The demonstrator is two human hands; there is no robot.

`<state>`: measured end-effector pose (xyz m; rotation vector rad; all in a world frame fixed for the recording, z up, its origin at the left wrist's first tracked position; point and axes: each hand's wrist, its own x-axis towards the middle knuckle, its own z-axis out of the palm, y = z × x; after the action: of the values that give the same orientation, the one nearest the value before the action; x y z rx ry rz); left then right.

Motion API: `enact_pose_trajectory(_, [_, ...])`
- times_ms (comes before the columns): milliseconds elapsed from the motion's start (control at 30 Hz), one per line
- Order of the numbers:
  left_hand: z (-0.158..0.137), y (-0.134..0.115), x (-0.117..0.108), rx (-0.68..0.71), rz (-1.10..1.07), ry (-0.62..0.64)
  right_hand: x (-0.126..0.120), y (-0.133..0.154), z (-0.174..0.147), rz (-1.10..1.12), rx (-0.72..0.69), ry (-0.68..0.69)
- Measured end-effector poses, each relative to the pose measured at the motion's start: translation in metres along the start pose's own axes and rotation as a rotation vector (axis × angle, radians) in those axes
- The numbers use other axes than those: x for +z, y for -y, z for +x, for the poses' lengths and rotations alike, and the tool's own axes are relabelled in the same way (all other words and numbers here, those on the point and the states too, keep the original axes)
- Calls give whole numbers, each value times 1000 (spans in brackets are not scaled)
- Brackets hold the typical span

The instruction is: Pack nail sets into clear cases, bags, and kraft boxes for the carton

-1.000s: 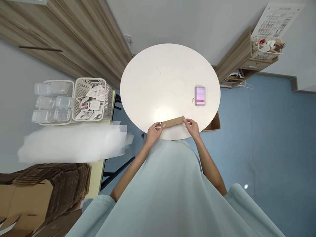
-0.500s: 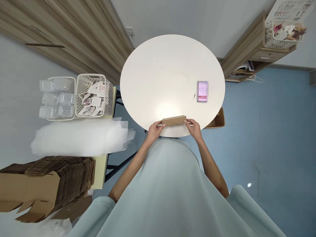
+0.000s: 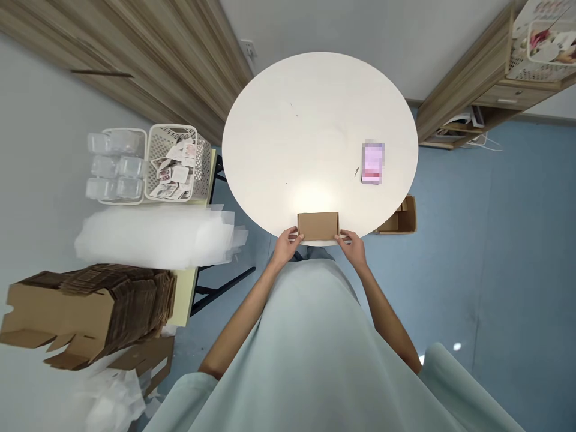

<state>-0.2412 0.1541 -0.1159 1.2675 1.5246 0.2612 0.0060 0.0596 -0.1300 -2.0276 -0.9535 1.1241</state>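
Note:
A small brown cardboard box (image 3: 318,226), closed and with its broad face towards me, is at the near edge of the white round table (image 3: 288,138). My left hand (image 3: 287,245) grips its left end, with the thumb at the near corner and the fingers along the side. At the opposite end my right hand (image 3: 352,246) holds it the same way. Whether the box rests on the table or is slightly raised, I cannot tell. A phone (image 3: 373,163) with a blurred pink screen lies on the right part of the table.
Left, a side table (image 3: 185,300) bears a basket of cards (image 3: 198,171), clear plastic containers (image 3: 117,165), white wrapping sheets (image 3: 153,237) and stacked flat cardboard boxes (image 3: 135,306). An open carton (image 3: 407,223) sits below the table's right edge. A wooden cabinet (image 3: 468,78) stands at upper right.
The box has turned from showing a narrow side to showing its broad face. Both hands have stayed at its ends, and the whole view has shifted slightly.

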Motion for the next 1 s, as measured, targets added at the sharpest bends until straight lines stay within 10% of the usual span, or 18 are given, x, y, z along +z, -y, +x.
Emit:
enact_pose_trajectory(333, [-55,-6,35,71,-252,-75,-37,-18,-23,410,76,138])
enact_pose_trajectory(1000, [-153,-11,228,-29,-565,234,-232,-110,-137,538,274,87])
